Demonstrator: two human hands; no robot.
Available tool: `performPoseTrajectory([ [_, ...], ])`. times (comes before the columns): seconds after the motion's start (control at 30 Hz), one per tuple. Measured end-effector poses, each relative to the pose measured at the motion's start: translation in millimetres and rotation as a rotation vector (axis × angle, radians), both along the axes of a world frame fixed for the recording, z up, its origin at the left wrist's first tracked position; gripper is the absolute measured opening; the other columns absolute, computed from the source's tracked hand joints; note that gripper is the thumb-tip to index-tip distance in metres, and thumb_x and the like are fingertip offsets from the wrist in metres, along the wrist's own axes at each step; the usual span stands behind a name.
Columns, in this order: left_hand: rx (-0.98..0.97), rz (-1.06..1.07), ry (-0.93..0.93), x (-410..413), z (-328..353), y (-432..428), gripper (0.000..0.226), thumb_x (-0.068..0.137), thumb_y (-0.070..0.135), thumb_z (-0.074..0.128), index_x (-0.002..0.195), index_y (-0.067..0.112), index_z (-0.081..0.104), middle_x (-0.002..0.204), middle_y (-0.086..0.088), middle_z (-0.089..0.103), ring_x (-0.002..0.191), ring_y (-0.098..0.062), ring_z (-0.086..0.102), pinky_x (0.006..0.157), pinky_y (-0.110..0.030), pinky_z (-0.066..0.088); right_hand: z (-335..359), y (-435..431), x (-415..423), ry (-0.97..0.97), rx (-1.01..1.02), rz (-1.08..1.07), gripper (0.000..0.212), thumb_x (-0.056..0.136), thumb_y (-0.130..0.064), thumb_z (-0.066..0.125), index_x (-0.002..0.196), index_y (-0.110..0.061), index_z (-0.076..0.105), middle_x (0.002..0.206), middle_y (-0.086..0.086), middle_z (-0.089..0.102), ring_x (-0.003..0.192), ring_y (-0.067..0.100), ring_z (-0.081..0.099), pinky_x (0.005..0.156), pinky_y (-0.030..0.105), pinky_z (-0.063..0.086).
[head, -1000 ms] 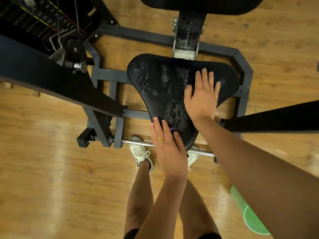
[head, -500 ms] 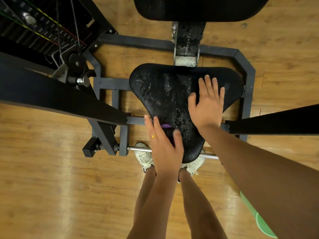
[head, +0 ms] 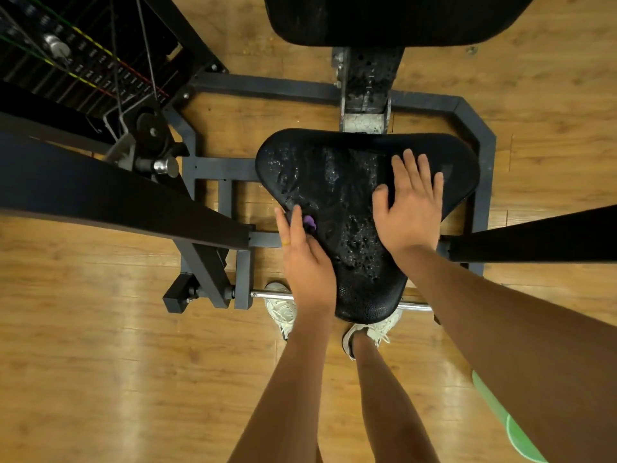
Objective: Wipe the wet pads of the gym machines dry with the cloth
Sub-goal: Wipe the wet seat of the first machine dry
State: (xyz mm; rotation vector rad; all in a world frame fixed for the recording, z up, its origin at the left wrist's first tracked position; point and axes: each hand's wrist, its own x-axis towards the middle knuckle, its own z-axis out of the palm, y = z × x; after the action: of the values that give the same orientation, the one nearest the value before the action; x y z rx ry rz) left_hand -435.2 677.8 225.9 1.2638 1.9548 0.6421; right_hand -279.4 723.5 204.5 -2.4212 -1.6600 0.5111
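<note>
The wooden floor carries the dark steel machine frame. Markings are printed on the weight stack at the upper left, but they are too small to be read. No other lettering can be read.

The black seat pad is mounted at the centre of the frame and is covered with water droplets. The back pad is cut off by the upper edge.

The right hand is laid flat on the right part of the seat pad, fingers spread and straight, with nothing held. The left hand is set on the left edge of the seat pad over the purple cloth, which is mostly covered. Whether the cloth is gripped or only pressed cannot be told.

Compared with the earlier frame, the left hand and cloth are displaced from the pad's near tip to its left edge. The right hand is unchanged.
</note>
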Motion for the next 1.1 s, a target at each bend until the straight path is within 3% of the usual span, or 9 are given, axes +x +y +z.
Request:
performPoseTrajectory([
  [0.07, 0.013, -0.021, 0.007, 4.9, 1.1, -24.6, 0.05, 0.103, 0.018, 0.035, 0.152, 0.028, 0.034, 0.164, 0.009, 0.011, 0.114, -0.025, 0.062, 0.078, -0.03, 0.055, 0.4, -0.4, -0.3, -0.003, -0.006, 0.002, 0.055, 0.099, -0.037, 0.031, 0.149, -0.015, 0.035, 0.159, 0.003, 0.026, 0.149, 0.02, 0.012, 0.122, 0.044, 0.005],
  [0.13, -0.02, -0.023, -0.01, 9.3, 4.2, -45.5, 0.05, 0.104, 0.034, 0.033, 0.153, 0.035, 0.028, 0.161, 0.02, 0.004, 0.121, -0.034, 0.058, 0.08, -0.037, 0.056, 0.2, -0.2, 0.2, -0.007, -0.007, 0.005, 0.055, 0.099, -0.037, 0.031, 0.149, -0.015, 0.035, 0.159, 0.003, 0.026, 0.149, 0.02, 0.012, 0.122, 0.044, 0.005],
  [0.3, 0.018, -0.028, -0.045, 7.9, 5.9, -29.1, 0.05, 0.105, 0.039, 0.039, 0.152, 0.04, 0.024, 0.163, 0.02, 0.007, 0.131, -0.021, 0.053, 0.092, -0.037, 0.055, -1.7, -1.4, 0.4, -0.004, 0.015, 0.003, 0.053, 0.1, -0.035, 0.033, 0.149, -0.015, 0.036, 0.159, 0.004, 0.027, 0.149, 0.02, 0.013, 0.122, 0.045, 0.006],
  [0.4, 0.035, 0.057, -0.075, -1.9, -6.2, 19.2, 0.048, 0.106, 0.025, 0.043, 0.153, 0.027, 0.032, 0.164, 0.007, 0.015, 0.142, -0.01, 0.034, 0.108, -0.017, 0.039, -2.0, -0.1, 0.2, -0.005, 0.02, 0.003, 0.053, 0.1, -0.035, 0.033, 0.149, -0.015, 0.035, 0.159, 0.004, 0.027, 0.149, 0.02, 0.012, 0.122, 0.044, 0.005],
  [0.47, 0.024, 0.093, -0.07, -11.5, -12.3, 52.2, 0.047, 0.106, 0.02, 0.043, 0.152, 0.021, 0.034, 0.164, 0.002, 0.018, 0.144, -0.01, 0.028, 0.102, 0.002, 0.023, -1.8, 1.1, 0.6, 0.0, 0.019, 0.005, 0.053, 0.1, -0.035, 0.032, 0.149, -0.015, 0.035, 0.159, 0.004, 0.027, 0.149, 0.02, 0.012, 0.122, 0.044, 0.005],
  [0.67, 0.032, 0.083, -0.055, -14.7, -9.6, 33.9, 0.045, 0.105, 0.016, 0.045, 0.15, 0.016, 0.039, 0.16, -0.003, 0.029, 0.135, 0.003, 0.03, 0.095, 0.008, 0.02, -1.9, -0.2, -0.2, -0.007, 0.014, -0.003, 0.054, 0.099, -0.036, 0.032, 0.149, -0.016, 0.036, 0.158, 0.004, 0.028, 0.149, 0.02, 0.013, 0.122, 0.045, 0.006],
  [0.77, 0.032, -0.002, -0.023, -18.7, -8.2, 35.5, 0.046, 0.105, 0.017, 0.045, 0.15, 0.015, 0.038, 0.161, -0.003, 0.028, 0.138, -0.006, 0.033, 0.096, 0.008, 0.018, -2.1, -0.3, -0.1, -0.009, 0.018, -0.004, 0.054, 0.098, -0.035, 0.034, 0.148, -0.016, 0.037, 0.158, 0.004, 0.029, 0.149, 0.021, 0.015, 0.122, 0.046, 0.007],
  [0.93, 0.024, -0.036, 0.049, -39.8, -23.5, 87.2, 0.045, 0.105, 0.02, 0.044, 0.149, 0.009, 0.039, 0.159, -0.006, 0.032, 0.15, -0.02, 0.02, 0.118, -0.023, 0.016, -3.3, -0.1, 0.8, -0.011, 0.014, -0.005, 0.054, 0.098, -0.035, 0.033, 0.148, -0.016, 0.037, 0.158, 0.004, 0.028, 0.149, 0.021, 0.014, 0.122, 0.046, 0.007],
  [1.1, 0.029, -0.081, 0.079, -56.8, -28.0, 113.0, 0.042, 0.105, 0.019, 0.045, 0.146, 0.01, 0.045, 0.155, -0.006, 0.04, 0.148, -0.021, 0.027, 0.121, -0.034, 0.022, -3.0, -0.2, 1.2, 0.007, 0.014, -0.005, 0.055, 0.098, -0.035, 0.033, 0.148, -0.015, 0.037, 0.158, 0.004, 0.028, 0.149, 0.021, 0.013, 0.122, 0.045, 0.006],
])
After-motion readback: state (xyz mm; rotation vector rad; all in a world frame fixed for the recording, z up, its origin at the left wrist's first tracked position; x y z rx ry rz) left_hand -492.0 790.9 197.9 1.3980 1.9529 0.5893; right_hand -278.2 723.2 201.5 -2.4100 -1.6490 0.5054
